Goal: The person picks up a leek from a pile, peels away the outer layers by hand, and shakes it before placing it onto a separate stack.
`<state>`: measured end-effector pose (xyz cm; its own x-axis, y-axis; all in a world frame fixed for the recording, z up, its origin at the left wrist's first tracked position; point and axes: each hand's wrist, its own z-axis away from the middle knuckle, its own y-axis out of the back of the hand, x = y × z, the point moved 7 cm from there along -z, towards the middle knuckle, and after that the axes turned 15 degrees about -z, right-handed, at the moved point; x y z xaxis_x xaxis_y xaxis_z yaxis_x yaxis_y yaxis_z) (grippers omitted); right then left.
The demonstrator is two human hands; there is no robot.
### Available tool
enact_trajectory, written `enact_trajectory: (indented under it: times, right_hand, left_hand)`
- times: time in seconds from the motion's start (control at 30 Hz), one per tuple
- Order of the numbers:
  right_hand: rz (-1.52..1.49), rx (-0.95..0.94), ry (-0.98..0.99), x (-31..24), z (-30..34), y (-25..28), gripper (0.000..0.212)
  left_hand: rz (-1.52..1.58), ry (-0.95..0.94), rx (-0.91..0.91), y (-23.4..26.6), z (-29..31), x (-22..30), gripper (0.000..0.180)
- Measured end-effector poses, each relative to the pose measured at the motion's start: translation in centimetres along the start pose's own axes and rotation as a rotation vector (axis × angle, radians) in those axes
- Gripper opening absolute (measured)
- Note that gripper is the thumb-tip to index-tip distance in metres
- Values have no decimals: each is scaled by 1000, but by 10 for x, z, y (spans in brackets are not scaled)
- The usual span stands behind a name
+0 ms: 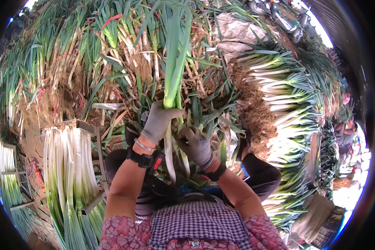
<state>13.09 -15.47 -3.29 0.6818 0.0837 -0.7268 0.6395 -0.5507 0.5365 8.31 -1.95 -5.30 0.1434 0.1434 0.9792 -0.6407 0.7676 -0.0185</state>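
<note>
Gray-gloved, my left hand (157,121) is wrapped round the neck of a long green onion (171,81). Its green leaves point away from me and its white stem hangs down toward my lap. A second thin white stem shows just right of it. My right hand (195,146), also gloved, is beside these stems with its fingers curled and pinched together. Whatever lies between those fingertips is hidden. Loose leaves and peeled skins (204,110) lie on the ground just beyond both hands.
Trimmed green onions (68,154) fill a metal rack at my left. At the right, a long row of rooted onions (287,112) lies with roots facing inward. Bundles with red ties (75,54) cover the far left. A crumpled pale sack (237,33) lies far ahead.
</note>
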Motion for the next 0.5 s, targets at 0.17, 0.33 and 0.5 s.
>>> enact_trajectory:
  times: [0.17, 0.33, 0.5]
  right_hand:
    - [-8, -420, 133, -1, 35, -25, 16]
    - [-21, -699, 82, 70, 169, -47, 25]
    - [107, -906, -505, 111, 197, -18, 45]
  left_hand:
    - [-70, -6, 21, 9, -5, -12, 13]
    - [124, 64, 133, 19, -10, 12, 10]
    - [107, 35, 182, 41, -8, 8, 11]
